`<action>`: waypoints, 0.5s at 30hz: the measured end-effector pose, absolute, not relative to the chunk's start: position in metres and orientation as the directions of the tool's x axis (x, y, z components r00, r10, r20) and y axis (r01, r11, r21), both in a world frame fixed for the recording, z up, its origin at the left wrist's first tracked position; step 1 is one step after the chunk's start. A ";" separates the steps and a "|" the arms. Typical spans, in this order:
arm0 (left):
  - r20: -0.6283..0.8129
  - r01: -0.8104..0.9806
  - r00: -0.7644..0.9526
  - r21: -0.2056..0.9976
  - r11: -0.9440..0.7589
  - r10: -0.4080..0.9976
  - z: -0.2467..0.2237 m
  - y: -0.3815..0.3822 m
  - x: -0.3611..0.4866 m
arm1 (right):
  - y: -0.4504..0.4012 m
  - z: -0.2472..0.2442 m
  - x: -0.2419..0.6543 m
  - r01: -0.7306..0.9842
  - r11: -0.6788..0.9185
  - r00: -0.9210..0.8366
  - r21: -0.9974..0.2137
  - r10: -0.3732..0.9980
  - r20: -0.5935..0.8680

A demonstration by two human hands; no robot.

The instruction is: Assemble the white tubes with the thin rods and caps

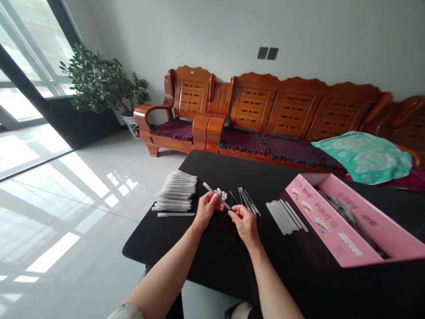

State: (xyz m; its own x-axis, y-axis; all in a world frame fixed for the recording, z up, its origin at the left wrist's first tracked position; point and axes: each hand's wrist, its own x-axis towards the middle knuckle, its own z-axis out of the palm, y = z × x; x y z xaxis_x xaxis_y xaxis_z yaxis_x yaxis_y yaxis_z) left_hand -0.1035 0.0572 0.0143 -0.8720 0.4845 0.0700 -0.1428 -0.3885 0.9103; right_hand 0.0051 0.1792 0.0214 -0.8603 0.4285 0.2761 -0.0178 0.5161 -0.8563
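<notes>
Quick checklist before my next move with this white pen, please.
1. Left hand gripping the white pen barrel: ok.
2. Right hand at the barrel's lower end: ok.
3. Barrel already holding a refill: cannot tell.
4. Thin refills lying just beyond the right hand: ok.
5. Small white pieces lying beside the barrel: ok.
</notes>
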 end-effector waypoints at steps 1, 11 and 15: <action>0.068 -0.143 -0.874 0.910 -0.389 0.481 0.014 0.057 -0.104 | 0.179 0.021 0.005 -0.019 0.542 -0.864 -0.840 0.414 0.287; 0.074 -0.144 -0.879 0.900 -0.411 0.471 0.016 0.058 -0.103 | 0.180 0.021 0.005 0.000 0.627 -0.853 -0.779 0.406 0.327; 0.078 -0.143 -0.877 0.900 -0.412 0.474 0.017 0.058 -0.103 | 0.180 0.020 0.005 -0.015 0.650 -0.860 -0.759 0.380 0.342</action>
